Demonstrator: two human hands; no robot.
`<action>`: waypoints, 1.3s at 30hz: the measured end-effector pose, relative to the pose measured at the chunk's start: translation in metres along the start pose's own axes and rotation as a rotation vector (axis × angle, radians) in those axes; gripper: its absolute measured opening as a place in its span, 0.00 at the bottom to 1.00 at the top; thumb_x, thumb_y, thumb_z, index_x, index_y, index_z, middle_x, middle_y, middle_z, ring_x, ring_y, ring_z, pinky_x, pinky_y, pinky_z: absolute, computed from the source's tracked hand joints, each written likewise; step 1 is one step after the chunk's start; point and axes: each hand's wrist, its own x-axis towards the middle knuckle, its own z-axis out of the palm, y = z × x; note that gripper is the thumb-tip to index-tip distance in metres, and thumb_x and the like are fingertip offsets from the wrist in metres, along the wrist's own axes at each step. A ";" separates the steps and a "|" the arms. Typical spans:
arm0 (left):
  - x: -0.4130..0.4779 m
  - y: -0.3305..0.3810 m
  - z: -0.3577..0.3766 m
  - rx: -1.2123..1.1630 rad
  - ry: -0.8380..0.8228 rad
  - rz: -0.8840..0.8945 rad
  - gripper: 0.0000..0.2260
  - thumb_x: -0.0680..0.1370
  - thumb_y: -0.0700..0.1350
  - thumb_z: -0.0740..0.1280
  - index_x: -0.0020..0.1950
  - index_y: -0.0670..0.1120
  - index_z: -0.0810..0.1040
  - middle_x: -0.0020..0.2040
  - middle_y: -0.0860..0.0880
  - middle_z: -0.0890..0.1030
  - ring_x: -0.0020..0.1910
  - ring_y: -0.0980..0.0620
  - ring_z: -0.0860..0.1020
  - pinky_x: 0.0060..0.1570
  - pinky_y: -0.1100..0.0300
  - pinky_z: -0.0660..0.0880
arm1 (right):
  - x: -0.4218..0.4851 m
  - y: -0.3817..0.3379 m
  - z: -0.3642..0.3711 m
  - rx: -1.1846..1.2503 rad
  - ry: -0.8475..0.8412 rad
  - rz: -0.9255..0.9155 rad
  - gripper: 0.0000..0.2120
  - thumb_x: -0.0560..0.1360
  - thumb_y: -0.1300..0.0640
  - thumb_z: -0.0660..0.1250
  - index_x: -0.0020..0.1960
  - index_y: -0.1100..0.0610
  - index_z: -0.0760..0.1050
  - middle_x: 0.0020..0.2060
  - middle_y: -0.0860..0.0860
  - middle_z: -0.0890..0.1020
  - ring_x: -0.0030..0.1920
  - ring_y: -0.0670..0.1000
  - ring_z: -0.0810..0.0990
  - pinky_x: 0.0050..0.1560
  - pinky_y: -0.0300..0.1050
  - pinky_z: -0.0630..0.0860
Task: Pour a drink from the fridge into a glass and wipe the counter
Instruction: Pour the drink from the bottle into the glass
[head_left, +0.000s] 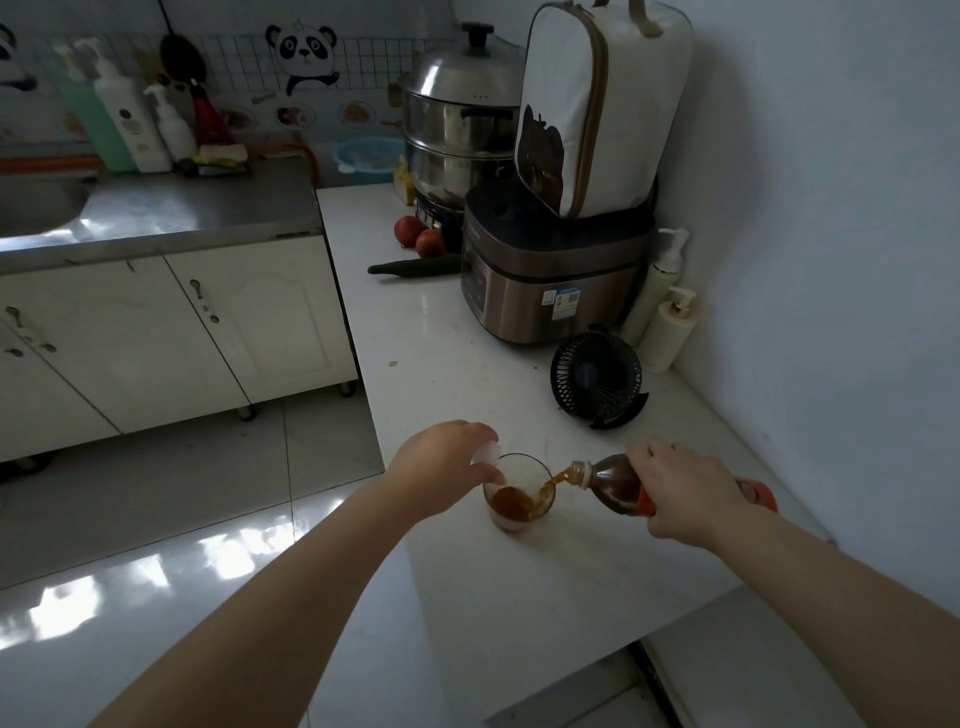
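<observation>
Pour under way. Right hand (685, 488) clenched round the body of the bottle (618, 486), tipped nearly flat, neck just beside the rim of the glass (519, 493). Brown stream arcs into the glass, which stands on the white tabletop (467, 374) near its front edge; fill looks low, perhaps a third. Left hand (447, 465) steadies the glass at the rim, fingers (491, 474) touching it, a small white thing, likely the cap (485, 453), pinched against them. To do it well: hold the neck over the rim, ease the tilt back as the level climbs, keep the glass pinned. Beyond, well apart: small black fan (597, 379), rice cooker (556, 270).
</observation>
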 end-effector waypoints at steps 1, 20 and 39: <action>0.000 0.000 0.000 0.000 -0.001 0.003 0.20 0.76 0.54 0.66 0.67 0.51 0.71 0.61 0.50 0.77 0.56 0.50 0.75 0.51 0.59 0.71 | 0.000 0.000 0.000 -0.003 0.002 -0.002 0.28 0.66 0.55 0.70 0.63 0.52 0.63 0.57 0.51 0.71 0.54 0.52 0.72 0.48 0.47 0.74; 0.001 0.004 0.001 -0.003 -0.003 0.003 0.20 0.76 0.54 0.66 0.67 0.52 0.71 0.61 0.51 0.77 0.56 0.50 0.75 0.49 0.60 0.70 | 0.001 -0.003 0.001 -0.019 0.005 0.003 0.29 0.66 0.55 0.70 0.64 0.52 0.62 0.57 0.52 0.71 0.55 0.53 0.73 0.49 0.49 0.73; 0.017 0.039 -0.024 -0.042 0.015 0.077 0.22 0.75 0.54 0.68 0.67 0.51 0.72 0.59 0.49 0.78 0.57 0.50 0.75 0.51 0.60 0.69 | -0.004 -0.014 -0.001 0.599 0.165 0.130 0.34 0.64 0.44 0.73 0.65 0.49 0.62 0.60 0.49 0.70 0.55 0.51 0.74 0.50 0.48 0.75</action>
